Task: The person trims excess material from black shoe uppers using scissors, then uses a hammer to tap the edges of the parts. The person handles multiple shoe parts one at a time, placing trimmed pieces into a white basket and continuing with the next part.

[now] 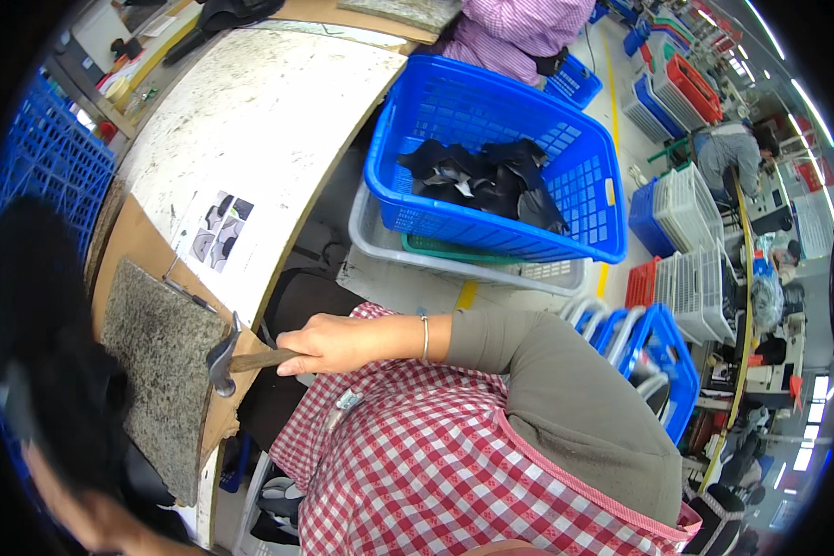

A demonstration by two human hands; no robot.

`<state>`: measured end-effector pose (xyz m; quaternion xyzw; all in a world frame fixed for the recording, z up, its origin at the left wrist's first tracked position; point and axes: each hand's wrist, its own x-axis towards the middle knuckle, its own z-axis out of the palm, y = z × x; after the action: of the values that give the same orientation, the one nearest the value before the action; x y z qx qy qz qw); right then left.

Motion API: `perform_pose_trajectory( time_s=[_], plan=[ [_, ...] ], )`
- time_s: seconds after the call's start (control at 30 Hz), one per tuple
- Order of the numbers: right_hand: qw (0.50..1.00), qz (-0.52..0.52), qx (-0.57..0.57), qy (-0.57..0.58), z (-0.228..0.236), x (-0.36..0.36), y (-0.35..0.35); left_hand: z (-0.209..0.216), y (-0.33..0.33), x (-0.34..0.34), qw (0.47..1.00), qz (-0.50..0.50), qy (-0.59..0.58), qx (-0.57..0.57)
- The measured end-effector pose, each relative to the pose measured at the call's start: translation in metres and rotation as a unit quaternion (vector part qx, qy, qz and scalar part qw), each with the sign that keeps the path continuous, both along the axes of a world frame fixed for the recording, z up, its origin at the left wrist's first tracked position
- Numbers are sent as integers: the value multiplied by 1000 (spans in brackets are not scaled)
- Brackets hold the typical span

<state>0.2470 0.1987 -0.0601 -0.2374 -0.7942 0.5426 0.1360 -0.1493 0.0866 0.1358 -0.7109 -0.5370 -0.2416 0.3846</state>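
My right hand [320, 345] is closed round the wooden handle of a hammer [221, 363]. The hammer's metal head is over the near edge of a speckled grey stone slab [157, 357], which lies on brown board on the worktable. At the lower left, my left hand [93, 510] is partly hidden and smeared by motion, its fingers at a limp black piece [56, 371]. That piece looks like leather or cloth, is blurred, and covers the far left of the view; its exact kind cannot be made out.
A white worktable [259, 102] carries a printed sheet [221, 232] with pictures of pieces. Right of it, a blue basket [500, 222] holding black pieces rests on a grey crate [380, 243]. Two people sit or bend farther off. Stacked crates [686, 287] line the right.
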Motion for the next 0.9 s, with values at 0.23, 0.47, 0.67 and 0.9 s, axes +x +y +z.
perform_pose_trajectory(
  time_s=[0.23,0.47,0.67,0.9],
  plan=[
    [985,-103,108,-84,1,-8,11,-102,65,44,968,18,66,-242],
    [962,-110,224,-110,6,-38,38,-101,64,11,952,-75,-67,-288],
    [919,-68,366,-132,4,-72,50,-112,93,18,920,-58,-173,-348],
    [929,-71,325,-161,98,-78,37,-93,106,18,883,-25,-222,-413]
  ],
)
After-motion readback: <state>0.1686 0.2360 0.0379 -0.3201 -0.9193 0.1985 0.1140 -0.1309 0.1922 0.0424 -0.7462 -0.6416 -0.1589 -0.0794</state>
